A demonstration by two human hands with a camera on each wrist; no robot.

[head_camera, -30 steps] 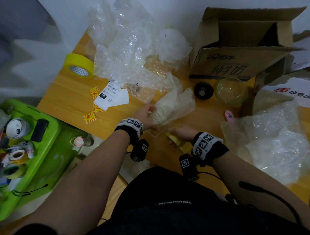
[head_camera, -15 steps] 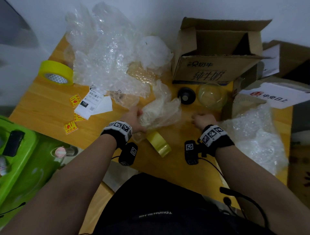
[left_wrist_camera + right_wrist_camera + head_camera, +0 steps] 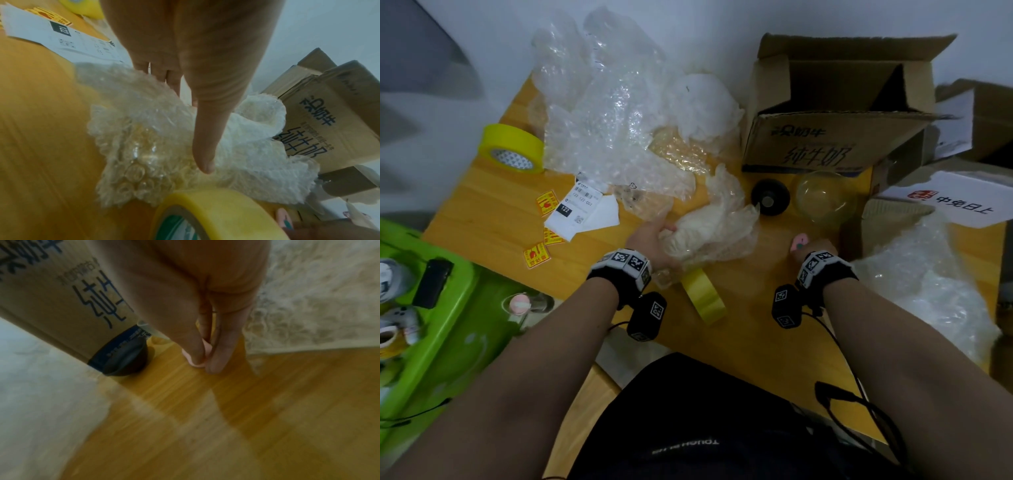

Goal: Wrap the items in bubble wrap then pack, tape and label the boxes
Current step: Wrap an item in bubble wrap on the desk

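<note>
Left hand (image 3: pixel 650 240) gripped the near-left end of a crumpled, partly wrapped bundle of clear bubble wrap (image 3: pixel 709 229); in the left wrist view the thumb (image 3: pixel 205 146) lay pressed along the wrap with the fingers curled round its far side. The item inside could not be made out. Right hand (image 3: pixel 813 246) pinched a small pink flat tool (image 3: pixel 197 356) between thumb and fingers, its tip down on the yellow wooden table (image 3: pixel 482 219); likely a small cutter, though its blade was not visible. Just near of the bundle, a yellow roll of tape (image 3: pixel 703 296) stood on edge, touching the wrap. Judged step: closing the wrap on this item, with tape to be cut next. Next move would call for keeping the bundle clamped so the wrap did not spring open, then bringing tape and cutter to the loose right end. Count: two yellow tape rolls, the second, larger roll (image 3: pixel 512 149) at far left; one open brown cardboard box (image 3: pixel 835 137) at far right, a further box edge behind it; one black round cap (image 3: pixel 770 197) and one clear glass bowl (image 3: pixel 825 198) just near of the box, both unwrapped; one white printed shipping label (image 3: pixel 580 209); four yellow-red warning stickers (image 3: pixel 537 255) visible; two loose heaps of bubble wrap, far centre (image 3: pixel 613 120) and right (image 3: pixel 935 274).
</note>
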